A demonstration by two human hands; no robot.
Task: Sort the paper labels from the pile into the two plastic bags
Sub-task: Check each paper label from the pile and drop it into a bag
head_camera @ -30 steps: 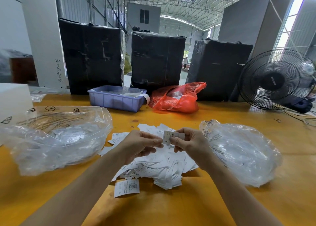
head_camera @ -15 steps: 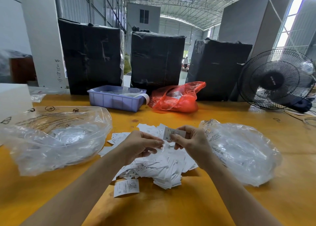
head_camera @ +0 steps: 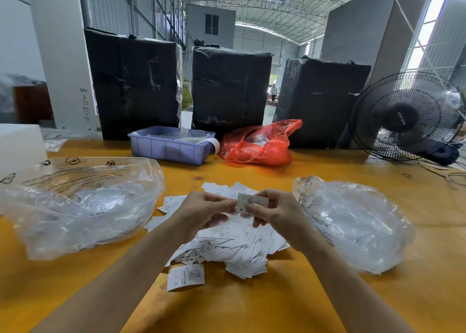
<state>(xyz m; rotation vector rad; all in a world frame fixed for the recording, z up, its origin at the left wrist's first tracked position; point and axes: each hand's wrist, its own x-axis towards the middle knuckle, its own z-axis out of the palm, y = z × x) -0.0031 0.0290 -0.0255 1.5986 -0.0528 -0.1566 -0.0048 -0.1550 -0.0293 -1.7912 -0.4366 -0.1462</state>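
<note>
A pile of white paper labels (head_camera: pixel 234 249) lies on the yellow table (head_camera: pixel 252 305) between two clear plastic bags. The left bag (head_camera: pixel 83 206) and the right bag (head_camera: pixel 353 221) both hold labels. Above the pile, my right hand (head_camera: pixel 280 211) pinches a small label (head_camera: pixel 248 201) printed with an S. My left hand (head_camera: pixel 204 211) sits just left of it, fingers curled, its fingertips at the label's left edge. One single label (head_camera: pixel 185 277) lies apart at the pile's near side.
A purple tray (head_camera: pixel 171 147) and a red plastic bag (head_camera: pixel 259 144) stand behind the pile. Three black wrapped boxes (head_camera: pixel 229 90) line the table's far edge. A black fan (head_camera: pixel 406 117) stands at the back right, with cables beside it. A white box (head_camera: pixel 17 146) sits far left.
Both hands stay above the pile with the label between them; the label has shifted slightly in the fingers. Nothing else moved.
</note>
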